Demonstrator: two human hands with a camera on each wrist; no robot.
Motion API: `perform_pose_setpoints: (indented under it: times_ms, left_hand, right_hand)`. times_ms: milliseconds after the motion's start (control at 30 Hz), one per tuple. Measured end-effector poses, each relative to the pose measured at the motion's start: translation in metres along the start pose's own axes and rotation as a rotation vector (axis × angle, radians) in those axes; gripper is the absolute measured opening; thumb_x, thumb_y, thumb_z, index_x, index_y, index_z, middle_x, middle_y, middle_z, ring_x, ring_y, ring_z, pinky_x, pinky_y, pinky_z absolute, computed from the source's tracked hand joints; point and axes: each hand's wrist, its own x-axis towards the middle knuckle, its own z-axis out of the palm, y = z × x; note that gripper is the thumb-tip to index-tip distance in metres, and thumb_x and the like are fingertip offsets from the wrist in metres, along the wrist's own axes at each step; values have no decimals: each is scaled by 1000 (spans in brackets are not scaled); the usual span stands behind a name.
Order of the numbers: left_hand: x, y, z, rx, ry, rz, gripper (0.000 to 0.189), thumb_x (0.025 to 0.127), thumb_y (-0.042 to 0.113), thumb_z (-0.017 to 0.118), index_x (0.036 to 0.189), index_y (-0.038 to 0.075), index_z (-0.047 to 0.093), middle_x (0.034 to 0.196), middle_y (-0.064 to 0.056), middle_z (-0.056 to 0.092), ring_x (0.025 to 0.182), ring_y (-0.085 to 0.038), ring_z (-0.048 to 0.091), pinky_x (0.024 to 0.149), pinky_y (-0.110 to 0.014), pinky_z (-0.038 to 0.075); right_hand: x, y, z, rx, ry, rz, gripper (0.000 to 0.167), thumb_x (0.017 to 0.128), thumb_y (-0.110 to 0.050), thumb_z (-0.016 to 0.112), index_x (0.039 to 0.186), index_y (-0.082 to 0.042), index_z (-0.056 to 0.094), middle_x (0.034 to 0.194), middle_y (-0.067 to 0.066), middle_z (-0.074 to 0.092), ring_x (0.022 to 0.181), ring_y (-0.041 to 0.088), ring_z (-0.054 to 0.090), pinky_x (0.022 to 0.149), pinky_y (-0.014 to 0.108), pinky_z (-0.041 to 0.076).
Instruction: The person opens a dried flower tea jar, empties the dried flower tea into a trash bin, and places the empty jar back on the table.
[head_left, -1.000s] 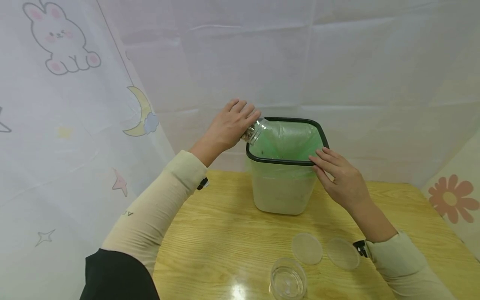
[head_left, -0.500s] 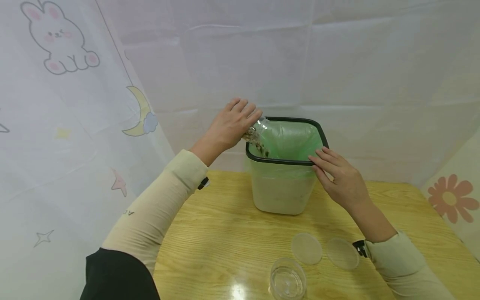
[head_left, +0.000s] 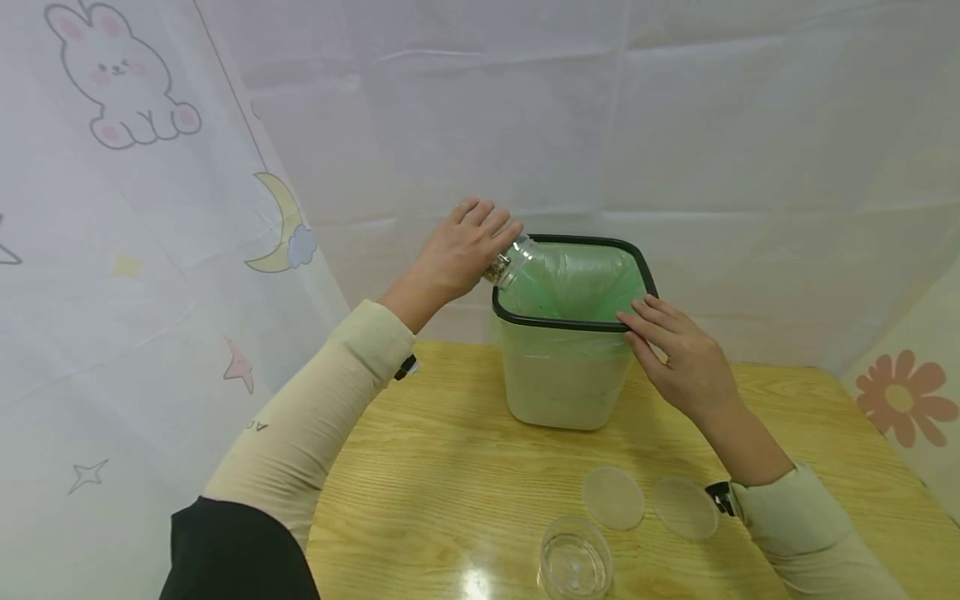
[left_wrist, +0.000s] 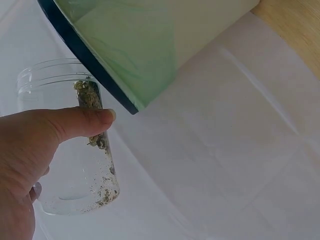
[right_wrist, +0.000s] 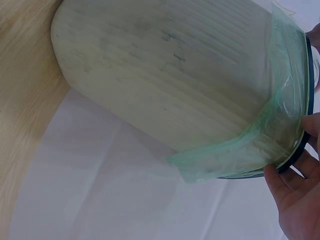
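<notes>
My left hand (head_left: 461, 254) grips a clear plastic jar (left_wrist: 75, 170), thumb across its side. The jar (head_left: 513, 262) is tilted, its mouth over the left rim of a trash bin (head_left: 566, 383). Dried brownish-green bits (left_wrist: 102, 142) lie along the jar's lower side. A black ring edges the bin, and a green bag (head_left: 585, 275) lines it. At the bin's front right corner, my right hand (head_left: 682, 358) holds the rim, fingers on top and thumb on the outside. The bag's edge (right_wrist: 220, 155) hangs over the outside of the bin.
Nearer on the wooden table (head_left: 420, 483) stands a clear round container (head_left: 576, 560). Two translucent round lids (head_left: 613, 497) lie flat beside it. White printed cloth (head_left: 480, 125) hangs close behind the bin and at both sides.
Half a second ago bits were falling from the jar's mouth into the bin; now none are seen falling. The jar tipped down slightly, then came back. The right hand stayed on the rim.
</notes>
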Motion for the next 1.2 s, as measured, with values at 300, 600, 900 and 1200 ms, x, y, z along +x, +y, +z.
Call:
perform_pose_setpoints:
  times_ms: [300,600,900,1200]
  left_hand:
    - [0,0,0,3,-18,2,66,94,2,67,152,13,38,146,-10,46,140,-32,38,122,-46,24]
    - [0,0,1,1,-30,7,68,94,3,68,154,14,37,149,-10,45,143,-33,37,122,-46,23]
    - [1,0,0,19,-15,15,67,94,3,69,153,14,38,147,-11,46,141,-33,38,122,-46,24]
    - [2,0,-2,21,-27,26,67,94,4,69,153,14,37,149,-12,44,143,-33,37,123,-45,23]
  right_hand:
    - [0,0,1,-2,11,-11,41,85,-3,77,126,-6,72,129,16,68,128,36,58,97,56,49]
    - [1,-1,0,-1,23,-28,41,85,-2,77,125,-5,72,128,17,68,127,37,59,96,56,50]
    - [1,-1,1,1,24,-30,40,86,-2,77,125,-5,72,128,17,69,127,37,59,98,56,49]
    - [2,-1,1,1,24,-35,40,85,-2,77,125,-5,72,128,17,68,126,37,59,99,55,49]
